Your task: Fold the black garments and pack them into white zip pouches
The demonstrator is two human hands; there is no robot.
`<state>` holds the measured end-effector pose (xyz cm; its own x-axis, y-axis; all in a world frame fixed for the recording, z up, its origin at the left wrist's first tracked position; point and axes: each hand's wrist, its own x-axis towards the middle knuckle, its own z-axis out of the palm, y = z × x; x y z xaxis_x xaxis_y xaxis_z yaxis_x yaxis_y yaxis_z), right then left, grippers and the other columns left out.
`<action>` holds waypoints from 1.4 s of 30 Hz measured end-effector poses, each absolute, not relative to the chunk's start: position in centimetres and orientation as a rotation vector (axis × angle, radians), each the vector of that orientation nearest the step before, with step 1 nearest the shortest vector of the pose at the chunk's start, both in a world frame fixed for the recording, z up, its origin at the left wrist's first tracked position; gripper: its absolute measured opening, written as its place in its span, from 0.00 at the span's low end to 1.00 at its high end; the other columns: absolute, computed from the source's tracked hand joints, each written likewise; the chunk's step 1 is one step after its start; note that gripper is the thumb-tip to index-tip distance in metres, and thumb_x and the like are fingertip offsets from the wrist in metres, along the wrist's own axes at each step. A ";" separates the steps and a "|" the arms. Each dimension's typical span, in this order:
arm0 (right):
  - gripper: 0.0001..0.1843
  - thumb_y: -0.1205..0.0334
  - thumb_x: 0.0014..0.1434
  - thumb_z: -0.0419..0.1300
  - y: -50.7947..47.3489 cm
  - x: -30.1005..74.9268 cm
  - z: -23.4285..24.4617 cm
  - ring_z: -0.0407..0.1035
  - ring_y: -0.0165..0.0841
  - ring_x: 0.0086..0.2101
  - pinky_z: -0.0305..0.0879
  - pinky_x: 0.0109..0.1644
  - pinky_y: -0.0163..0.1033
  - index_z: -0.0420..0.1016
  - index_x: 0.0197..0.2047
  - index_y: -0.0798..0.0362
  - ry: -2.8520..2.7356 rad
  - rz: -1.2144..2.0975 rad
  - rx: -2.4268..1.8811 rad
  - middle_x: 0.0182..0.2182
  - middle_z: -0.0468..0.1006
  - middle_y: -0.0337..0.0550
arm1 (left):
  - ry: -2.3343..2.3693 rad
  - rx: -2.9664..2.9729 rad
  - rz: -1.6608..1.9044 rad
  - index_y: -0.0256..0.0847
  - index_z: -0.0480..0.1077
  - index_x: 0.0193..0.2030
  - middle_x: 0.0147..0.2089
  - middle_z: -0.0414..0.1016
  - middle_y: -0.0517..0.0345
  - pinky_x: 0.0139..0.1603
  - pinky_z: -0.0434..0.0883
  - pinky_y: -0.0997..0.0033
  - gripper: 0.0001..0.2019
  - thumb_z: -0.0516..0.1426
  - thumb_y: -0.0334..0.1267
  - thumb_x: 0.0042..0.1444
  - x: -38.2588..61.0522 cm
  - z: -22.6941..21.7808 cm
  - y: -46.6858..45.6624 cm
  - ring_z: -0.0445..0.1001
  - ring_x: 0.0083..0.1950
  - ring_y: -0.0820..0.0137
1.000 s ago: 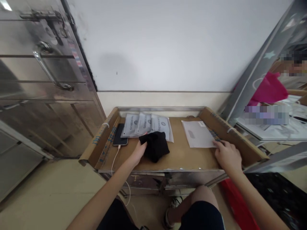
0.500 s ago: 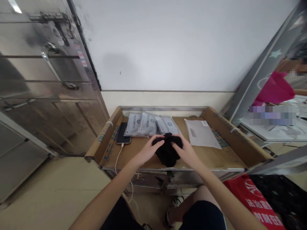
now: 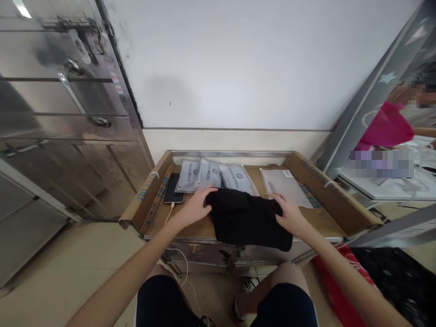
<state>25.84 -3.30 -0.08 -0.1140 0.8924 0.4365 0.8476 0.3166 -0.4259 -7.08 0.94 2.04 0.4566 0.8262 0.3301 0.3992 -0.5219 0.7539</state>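
Left hand (image 3: 193, 209) and right hand (image 3: 289, 215): grip released, both open and flat on black cloth (image 3: 247, 220), lying on the bench (image 3: 327, 218), near silver pouches (image 3: 213, 176) at far side.

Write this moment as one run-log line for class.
left hand: on black cloth | right hand: on black cloth | near: smartphone, printed packets, white envelope

A black cloth (image 3: 248, 222) lies spread in a rough, creased oblong, its right end overhanging the front edge of a cardboard tray (image 3: 327, 204). The left hand (image 3: 194, 208) touches its left end; the right hand (image 3: 288, 213) rests on its far edge.
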 end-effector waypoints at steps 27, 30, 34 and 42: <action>0.15 0.59 0.57 0.50 1.7 23.7 5.8 0.65 0.44 0.44 0.61 0.48 0.50 0.70 0.45 0.55 -1.828 -0.402 -1.705 0.42 0.71 0.54 | 1.329 2.394 1.113 0.42 0.68 0.49 0.49 0.72 0.51 0.56 0.60 0.62 0.15 0.50 0.33 0.55 -3.6 9.7 7.0 0.68 0.52 0.61; 0.21 0.59 0.59 0.47 1.9 22.1 6.4 0.61 0.46 0.51 0.58 0.53 0.52 0.64 0.53 0.58 -1.665 -0.421 -1.605 0.49 0.66 0.59 | 1.273 2.349 1.326 0.40 0.65 0.53 0.54 0.68 0.49 0.61 0.54 0.60 0.17 0.47 0.34 0.58 -1.4 8.8 5.6 0.62 0.58 0.61; 0.23 0.59 0.62 0.43 -0.3 18.1 2.0 0.55 0.42 0.57 0.54 0.59 0.51 0.58 0.59 0.55 -1.934 -0.083 -1.443 0.56 0.62 0.55 | 1.184 2.334 1.142 0.42 0.59 0.59 0.62 0.60 0.47 0.65 0.43 0.53 0.26 0.55 0.43 0.53 0.6 3.1 1.6 0.53 0.65 0.56; 0.29 0.54 0.59 0.48 -1.9 14.1 -1.8 0.38 0.53 0.62 0.37 0.58 0.69 0.52 0.63 0.50 -1.857 0.074 -1.596 0.64 0.49 0.52 | 1.393 2.209 0.997 0.39 0.67 0.50 0.52 0.70 0.47 0.61 0.54 0.54 0.16 0.52 0.38 0.55 -0.5 -0.5 1.4 0.65 0.56 0.58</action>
<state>14.12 -1.85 -1.83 -0.0192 0.8934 0.4488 0.8548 0.2475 -0.4562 -0.46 1.41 -0.54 0.2710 0.8854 0.3778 0.6431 -0.4586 0.6133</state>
